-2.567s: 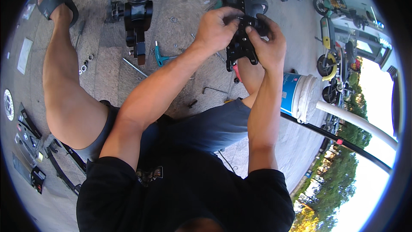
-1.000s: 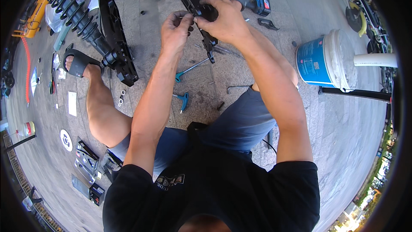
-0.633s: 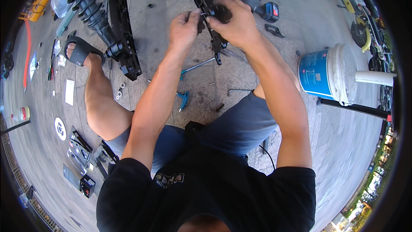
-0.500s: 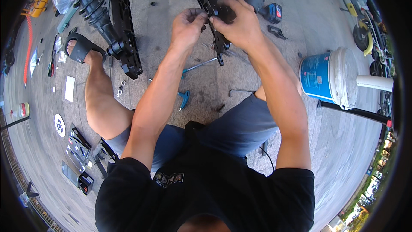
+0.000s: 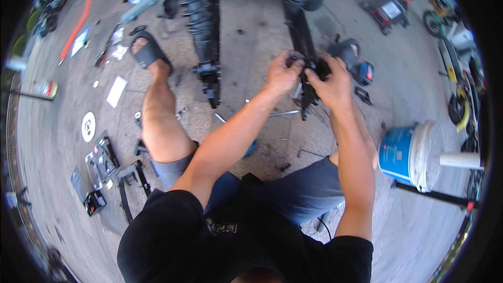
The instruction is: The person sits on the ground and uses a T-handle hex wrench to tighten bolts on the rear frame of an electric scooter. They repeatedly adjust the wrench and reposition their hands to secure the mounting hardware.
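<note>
Two black metal arms of a vehicle frame reach toward me, and both my hands are at the lower part of the right arm (image 5: pixel 300 32). My left hand (image 5: pixel 284 75) is closed against its inner side, fingertips pinched together; what they hold is too small to make out. On the outer side my right hand (image 5: pixel 335 81) curls round a dark rounded part (image 5: pixel 321 68), its thumb near the arm. The left arm (image 5: pixel 210 81) stands apart, untouched. Beside it runs a black coil-spring shock absorber (image 5: pixel 192 5). A hex key (image 5: pixel 312 153) lies on the paving below my hands.
A blue and white bucket (image 5: pixel 396 152) stands at my right. A cordless tool's blue battery (image 5: pixel 363 73) lies by my right foot. Farther right is a floor jack (image 5: pixel 389 10). On the left lie a white disc (image 5: pixel 88 127), a white card (image 5: pixel 117 91) and a red coiled hose (image 5: pixel 77 26).
My view has shifted, so the frame and both its arms now show more fully. Both hands stay at the right arm, the left still pinched, the right still around the dark part.
</note>
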Demonstrator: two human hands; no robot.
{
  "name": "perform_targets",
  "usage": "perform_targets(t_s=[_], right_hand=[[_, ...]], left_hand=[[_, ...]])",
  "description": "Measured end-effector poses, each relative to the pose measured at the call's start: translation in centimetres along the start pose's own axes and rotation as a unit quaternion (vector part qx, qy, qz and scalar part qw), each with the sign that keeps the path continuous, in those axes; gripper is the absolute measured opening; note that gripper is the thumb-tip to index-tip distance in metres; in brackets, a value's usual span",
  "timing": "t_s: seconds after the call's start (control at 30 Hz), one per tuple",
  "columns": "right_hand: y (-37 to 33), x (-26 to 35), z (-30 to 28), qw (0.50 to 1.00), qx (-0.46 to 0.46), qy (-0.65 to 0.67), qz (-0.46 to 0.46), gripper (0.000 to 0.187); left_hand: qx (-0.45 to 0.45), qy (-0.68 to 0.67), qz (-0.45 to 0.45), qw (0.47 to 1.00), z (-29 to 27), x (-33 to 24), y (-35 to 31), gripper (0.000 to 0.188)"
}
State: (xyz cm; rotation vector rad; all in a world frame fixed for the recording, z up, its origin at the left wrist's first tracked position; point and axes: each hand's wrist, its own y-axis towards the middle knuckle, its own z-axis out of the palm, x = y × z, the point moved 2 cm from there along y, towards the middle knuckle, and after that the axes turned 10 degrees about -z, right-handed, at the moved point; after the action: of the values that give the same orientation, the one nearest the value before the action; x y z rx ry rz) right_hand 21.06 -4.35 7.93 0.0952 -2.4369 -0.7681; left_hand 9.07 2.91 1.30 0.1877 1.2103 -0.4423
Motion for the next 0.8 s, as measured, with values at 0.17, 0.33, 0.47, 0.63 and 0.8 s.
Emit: perform_targets(t_s=[0.17,0.33,0.47,0.63,0.8], right_hand=[[-0.1,-0.2,0.1,0.999,-0.005,-0.042,-0.014,0.043],[-0.1,-0.8,0.2,0.999,-0.003,-0.041,-0.003,0.043],[0.2,-0.7,0.1,0.995,0.026,-0.093,0.010,0.045],[0.4,0.3,-0.6,0.996,0.047,-0.078,-0.010,0.043],[0.2,0.9,-1.2,0.991,0.029,-0.114,-0.060,0.041]], left_hand=[[-0.070,0.143,-0.064,0.985,-0.2,0.2,-0.3,0.019],[-0.104,0.009,-0.103,0.989,0.9,0.3,-1.0,0.024],[-0.136,0.047,-0.153,0.978,1.6,0.5,-0.4,0.031],[-0.132,0.083,-0.156,0.975,1.3,0.7,1.1,0.029],[-0.029,0.027,-0.222,0.974,0.6,0.8,1.5,0.046]])
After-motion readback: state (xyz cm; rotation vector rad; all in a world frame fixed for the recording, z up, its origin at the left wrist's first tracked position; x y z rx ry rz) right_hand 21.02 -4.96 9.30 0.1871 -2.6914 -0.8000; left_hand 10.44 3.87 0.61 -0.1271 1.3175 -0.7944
